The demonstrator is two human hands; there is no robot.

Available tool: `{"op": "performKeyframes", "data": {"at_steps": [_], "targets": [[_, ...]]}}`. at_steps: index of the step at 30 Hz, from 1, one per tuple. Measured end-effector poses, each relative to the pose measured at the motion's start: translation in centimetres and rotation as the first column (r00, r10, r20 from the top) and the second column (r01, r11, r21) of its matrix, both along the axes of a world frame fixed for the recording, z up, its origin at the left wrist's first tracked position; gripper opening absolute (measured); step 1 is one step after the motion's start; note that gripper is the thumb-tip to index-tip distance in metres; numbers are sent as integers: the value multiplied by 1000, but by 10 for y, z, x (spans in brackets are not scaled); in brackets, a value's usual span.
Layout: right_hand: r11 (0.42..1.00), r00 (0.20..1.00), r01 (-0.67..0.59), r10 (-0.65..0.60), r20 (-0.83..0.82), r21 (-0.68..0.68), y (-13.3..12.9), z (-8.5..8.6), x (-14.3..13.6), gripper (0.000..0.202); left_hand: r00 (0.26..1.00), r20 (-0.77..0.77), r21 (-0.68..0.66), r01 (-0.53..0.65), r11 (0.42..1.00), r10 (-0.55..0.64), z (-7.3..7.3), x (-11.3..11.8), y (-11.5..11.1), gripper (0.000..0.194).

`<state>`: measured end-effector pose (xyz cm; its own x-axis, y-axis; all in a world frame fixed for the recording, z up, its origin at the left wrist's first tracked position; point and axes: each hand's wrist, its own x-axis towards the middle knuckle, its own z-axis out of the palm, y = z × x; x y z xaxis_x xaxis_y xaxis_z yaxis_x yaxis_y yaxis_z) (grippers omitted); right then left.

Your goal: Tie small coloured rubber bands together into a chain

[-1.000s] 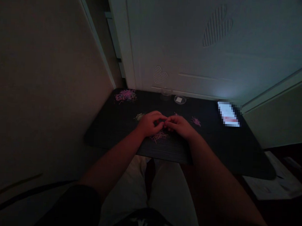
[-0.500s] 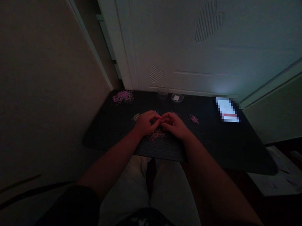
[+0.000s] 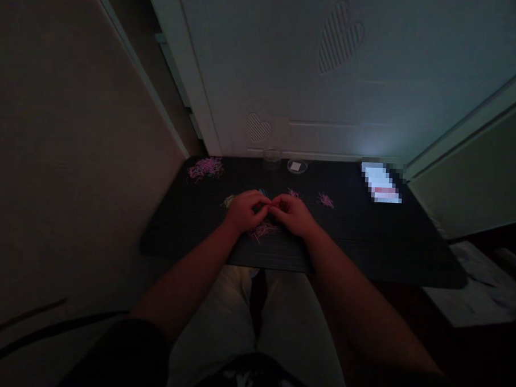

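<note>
My left hand (image 3: 245,211) and my right hand (image 3: 292,214) meet over the middle of the dark table, fingertips pinched together and touching. Whatever lies between the fingers is too small and dim to make out. Just below them spreads a loose pile of pinkish thin strands (image 3: 262,231). A pale yellowish bunch (image 3: 228,201) sits left of my left hand, and a bluish bunch (image 3: 262,192) shows partly behind the fingers. Beyond my right hand is a small pink bunch (image 3: 293,193), with a pink-purple bunch (image 3: 325,200) farther right.
A larger pile of pink and purple strands (image 3: 206,168) lies at the table's (image 3: 367,238) back left corner. Near the back edge stand a clear round container (image 3: 272,159) and a clear lid with a white label (image 3: 297,166). A lit, pixelated phone-like screen (image 3: 381,182) lies back right.
The whole view has shifted slightly, so the table and its things appear a little farther left. My hands stay together, with the fingertips drawn slightly closer.
</note>
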<state>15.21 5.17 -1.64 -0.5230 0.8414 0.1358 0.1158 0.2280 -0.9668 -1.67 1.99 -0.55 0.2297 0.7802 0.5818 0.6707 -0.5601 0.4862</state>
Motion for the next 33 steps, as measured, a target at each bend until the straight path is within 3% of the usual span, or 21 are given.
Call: {"op": "performKeyframes", "data": {"at_steps": [6, 24, 33], "targets": [[1000, 1000, 27, -27, -1, -7, 1, -2, -1, 16, 1000, 20, 42, 19, 999, -20, -2, 0, 1, 9], [989, 992, 94, -103, -76, -115, 1, 5, 1, 12, 999, 33, -32, -28, 999, 29, 0, -2, 1, 7], [988, 989, 115, -124, -86, -102, 1, 6, 1, 9, 999, 41, -23, -22, 1000, 23, 0, -2, 1, 7]]}}
